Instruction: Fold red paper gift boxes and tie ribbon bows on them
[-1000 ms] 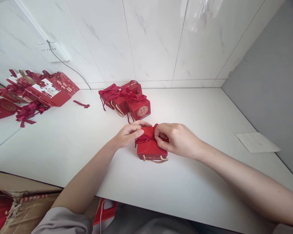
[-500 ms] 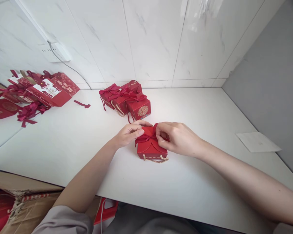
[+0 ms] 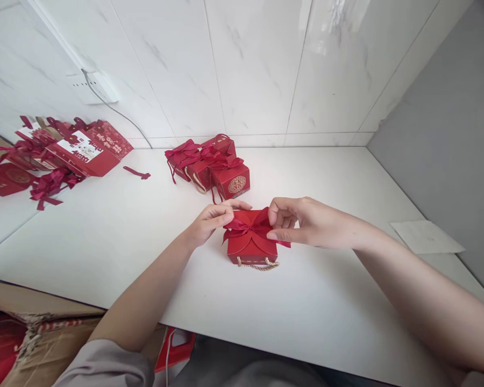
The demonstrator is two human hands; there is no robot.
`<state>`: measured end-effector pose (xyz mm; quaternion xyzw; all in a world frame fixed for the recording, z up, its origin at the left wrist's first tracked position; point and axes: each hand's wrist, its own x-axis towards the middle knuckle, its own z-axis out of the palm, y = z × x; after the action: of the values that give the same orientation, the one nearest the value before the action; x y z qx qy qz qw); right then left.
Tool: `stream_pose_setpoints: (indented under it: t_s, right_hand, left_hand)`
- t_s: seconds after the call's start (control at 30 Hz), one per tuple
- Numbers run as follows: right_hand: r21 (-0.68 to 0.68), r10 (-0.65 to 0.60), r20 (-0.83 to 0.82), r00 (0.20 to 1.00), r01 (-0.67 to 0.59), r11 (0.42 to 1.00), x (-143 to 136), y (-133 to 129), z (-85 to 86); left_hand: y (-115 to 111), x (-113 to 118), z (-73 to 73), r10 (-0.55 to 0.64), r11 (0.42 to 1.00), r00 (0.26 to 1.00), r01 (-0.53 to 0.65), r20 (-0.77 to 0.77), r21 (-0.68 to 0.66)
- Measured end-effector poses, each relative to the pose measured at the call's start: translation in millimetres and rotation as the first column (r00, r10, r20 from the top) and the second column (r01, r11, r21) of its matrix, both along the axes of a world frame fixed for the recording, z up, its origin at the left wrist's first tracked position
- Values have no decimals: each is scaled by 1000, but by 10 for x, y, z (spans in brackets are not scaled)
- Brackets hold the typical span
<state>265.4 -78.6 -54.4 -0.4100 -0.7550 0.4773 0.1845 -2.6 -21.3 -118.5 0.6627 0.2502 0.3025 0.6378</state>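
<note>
A small red gift box [image 3: 252, 248] with scalloped top flaps and a gold rope handle [image 3: 258, 265] on its near side sits on the white table. A dark red satin ribbon [image 3: 248, 229] is tied in a bow across its top. My left hand [image 3: 213, 220] pinches the bow's left loop between thumb and fingers. At the right loop, my right hand [image 3: 296, 221] has its fingers curled against the ribbon, thumb a little below them. What lies inside its curled fingers is partly hidden. One ribbon tail pokes out under the right thumb.
Several red boxes with bows [image 3: 229, 180] stand behind against the tiled wall. More red boxes [image 3: 89, 150] are piled at the left, near a loose ribbon piece [image 3: 137, 173]. White paper [image 3: 427, 236] lies at the right; a cardboard carton [image 3: 52, 344] stands below the front edge.
My right hand has shifted slightly right and its thumb has straightened, drawing the right side of the bow outward. The ribbon now spreads wider. My left hand has hardly moved.
</note>
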Motion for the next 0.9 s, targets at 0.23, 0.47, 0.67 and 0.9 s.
stream_pose_setpoints:
  t_s: [0.23, 0.47, 0.67, 0.9]
  right_hand:
    - [-94, 56, 62, 997, -50, 994, 73, 43, -16]
    - [-120, 137, 110, 984, -124, 985, 123, 80, -9]
    - [-107, 183, 210, 961, -163, 981, 128, 80, 42]
    - [-114, 224, 297, 928, -199, 973, 156, 62, 104]
  left_hand:
    - [-15, 6, 46, 26, 1000, 1000, -26, -13, 13]
    - [-7, 18, 43, 37, 999, 999, -36, -29, 20]
    - [12, 34, -3, 57, 998, 997, -55, -53, 31]
    - [-9, 45, 6, 72, 996, 993, -67, -88, 59]
